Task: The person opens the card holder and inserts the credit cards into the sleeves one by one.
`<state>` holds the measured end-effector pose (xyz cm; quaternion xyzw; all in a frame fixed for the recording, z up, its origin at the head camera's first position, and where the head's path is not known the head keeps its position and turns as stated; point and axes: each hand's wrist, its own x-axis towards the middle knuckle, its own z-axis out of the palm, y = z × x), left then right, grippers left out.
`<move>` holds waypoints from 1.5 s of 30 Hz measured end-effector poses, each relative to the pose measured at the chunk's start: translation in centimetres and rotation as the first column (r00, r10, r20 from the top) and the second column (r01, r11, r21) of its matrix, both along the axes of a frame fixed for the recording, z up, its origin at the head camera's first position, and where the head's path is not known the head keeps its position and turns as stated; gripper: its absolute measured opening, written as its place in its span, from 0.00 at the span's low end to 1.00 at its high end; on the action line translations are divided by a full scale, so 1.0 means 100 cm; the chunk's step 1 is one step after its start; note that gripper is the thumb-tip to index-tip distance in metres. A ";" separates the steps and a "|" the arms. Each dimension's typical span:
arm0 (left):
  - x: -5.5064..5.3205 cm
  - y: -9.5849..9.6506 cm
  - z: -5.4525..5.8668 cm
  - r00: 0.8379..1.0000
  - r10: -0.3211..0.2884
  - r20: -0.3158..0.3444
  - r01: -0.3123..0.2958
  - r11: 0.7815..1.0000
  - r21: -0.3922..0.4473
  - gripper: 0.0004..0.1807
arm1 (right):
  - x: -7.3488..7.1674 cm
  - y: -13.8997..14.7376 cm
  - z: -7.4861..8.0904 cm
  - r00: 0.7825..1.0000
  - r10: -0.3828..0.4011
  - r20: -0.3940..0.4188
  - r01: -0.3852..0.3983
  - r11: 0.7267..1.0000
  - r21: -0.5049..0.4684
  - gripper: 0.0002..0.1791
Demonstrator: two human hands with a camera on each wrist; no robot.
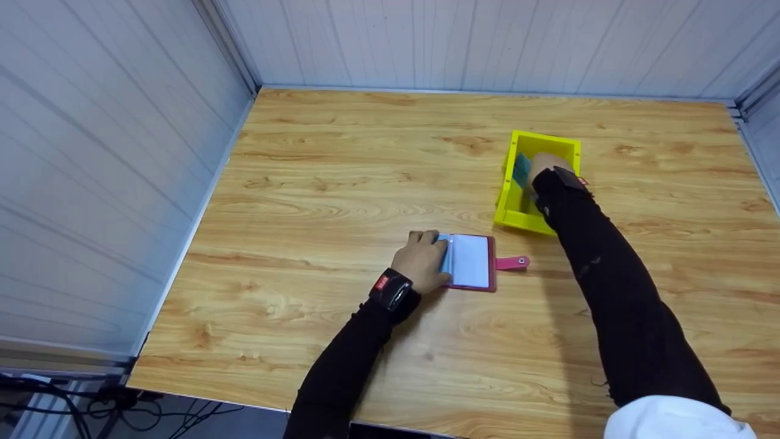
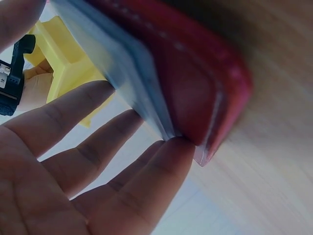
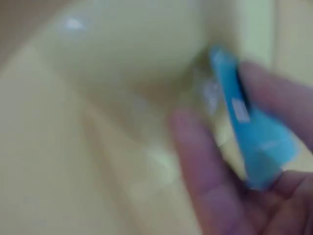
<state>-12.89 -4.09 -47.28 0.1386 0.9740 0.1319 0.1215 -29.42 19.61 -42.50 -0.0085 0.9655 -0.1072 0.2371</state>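
Observation:
A small red card holder [image 1: 492, 263] lies unfolded on the table, with clear sleeves and a white page showing. My left hand [image 1: 420, 262] grips its left part; in the left wrist view, fingertips [image 2: 178, 147] touch the edges of the sleeves [image 2: 142, 73]. My right hand [image 1: 548, 163] reaches inside a yellow bin [image 1: 512, 219]. It holds a flat blue card-like piece [image 3: 239, 117] between thumb and fingers; that view is blurred, so its exact kind is unclear. Part of this piece shows teal beside the hand in the head view.
The card holder's pink snap strap [image 1: 513, 263] points right, just below the bin. Pale panel walls [image 1: 390, 49] border the wooden table [image 1: 341, 158] at the back and sides. Black cables [image 1: 122, 402] hang beyond the front left corner.

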 end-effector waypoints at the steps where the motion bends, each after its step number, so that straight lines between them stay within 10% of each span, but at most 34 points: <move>1: 0.000 0.000 0.000 1.000 0.000 0.000 0.000 1.000 0.000 0.36 | -0.003 0.001 -0.001 1.000 0.007 -0.009 -0.007 1.000 -0.002 0.15; 12: -0.003 0.000 0.000 1.000 0.001 -0.010 -0.001 1.000 -0.009 0.35 | -0.015 0.015 0.023 0.986 -0.090 0.137 0.130 0.937 -0.325 0.20; 24: -0.006 0.000 -0.002 1.000 0.004 -0.010 -0.004 1.000 -0.017 0.36 | 0.026 0.014 0.058 0.989 -0.142 -0.037 0.092 0.797 -0.597 0.26; 35: -0.007 -0.001 -0.003 1.000 0.005 0.000 -0.005 1.000 -0.013 0.36 | 0.080 -0.007 0.009 0.989 -0.110 0.101 0.144 0.534 -0.833 0.22; 45: -0.006 -0.004 0.000 1.000 0.010 0.010 -0.010 1.000 0.007 0.36 | 0.108 -0.023 -0.052 0.958 -0.048 0.284 0.277 0.423 -0.863 0.26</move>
